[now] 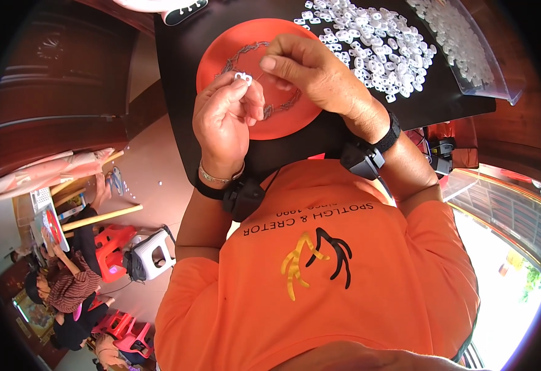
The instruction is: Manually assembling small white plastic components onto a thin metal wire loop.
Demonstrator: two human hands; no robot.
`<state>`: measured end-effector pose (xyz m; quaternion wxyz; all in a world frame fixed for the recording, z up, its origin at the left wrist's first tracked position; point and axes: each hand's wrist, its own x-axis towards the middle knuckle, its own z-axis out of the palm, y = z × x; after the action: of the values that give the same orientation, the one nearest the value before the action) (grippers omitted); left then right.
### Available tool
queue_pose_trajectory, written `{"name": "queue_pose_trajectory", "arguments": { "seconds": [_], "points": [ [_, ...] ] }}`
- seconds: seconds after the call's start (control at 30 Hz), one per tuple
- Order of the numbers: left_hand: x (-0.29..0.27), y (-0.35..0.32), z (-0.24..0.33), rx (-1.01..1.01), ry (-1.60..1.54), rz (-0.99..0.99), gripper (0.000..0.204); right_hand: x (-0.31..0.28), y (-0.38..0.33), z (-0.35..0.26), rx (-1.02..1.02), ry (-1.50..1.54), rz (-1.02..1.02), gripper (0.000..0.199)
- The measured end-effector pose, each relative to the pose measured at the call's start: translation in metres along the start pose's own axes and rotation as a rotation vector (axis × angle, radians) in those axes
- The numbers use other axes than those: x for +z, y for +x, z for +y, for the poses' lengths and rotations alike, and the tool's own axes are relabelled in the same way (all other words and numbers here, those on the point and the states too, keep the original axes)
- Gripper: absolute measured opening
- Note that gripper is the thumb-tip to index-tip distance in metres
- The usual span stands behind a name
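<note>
Hidden: My left hand [224,120] covers part of the orange plate [221,52]. My right hand [316,71] covers more of it. I cannot see what the thin thread between my hands is made of. It is too small.
Left hand: My fingers are pressed together. They pinch a small white ring piece [243,77] at the tips.
Right hand: My thumb and finger pinch shut on the thin thread, right beside the white piece.
Where the piece is: Up in the air over the plate, between my two hands.
Chain: A loop of joined pieces [245,51] lies on the plate. My hands hide part of it.
Pile: Lots of little white ring pieces [375,40] lie on the black table [184,93], to the right of the plate.
Box: A clear plastic tray [468,49] sits at the far right. The picture edge cuts it off.
Edges: The table ends just left of my left hand. The floor is below.
Room: There is bare black table between the plate and the pile.
Feel: The plate looks smooth and round. The pieces look hard and shiny.
</note>
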<state>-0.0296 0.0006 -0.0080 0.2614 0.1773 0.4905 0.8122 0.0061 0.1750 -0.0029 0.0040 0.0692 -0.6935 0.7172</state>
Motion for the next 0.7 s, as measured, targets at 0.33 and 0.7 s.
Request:
{"name": "queue_pose_trajectory", "arguments": {
  "seconds": [0.33,0.7],
  "points": [
    [0.008,0.002,-0.006,0.17,0.336,0.089,0.018,-0.004,-0.001,-0.005,-0.088,0.101,0.005,0.013],
    [0.01,-0.001,-0.007,0.105,0.258,0.025,0.019,-0.006,-0.004,-0.011,-0.06,0.03,-0.117,0.017]
  ]
}}
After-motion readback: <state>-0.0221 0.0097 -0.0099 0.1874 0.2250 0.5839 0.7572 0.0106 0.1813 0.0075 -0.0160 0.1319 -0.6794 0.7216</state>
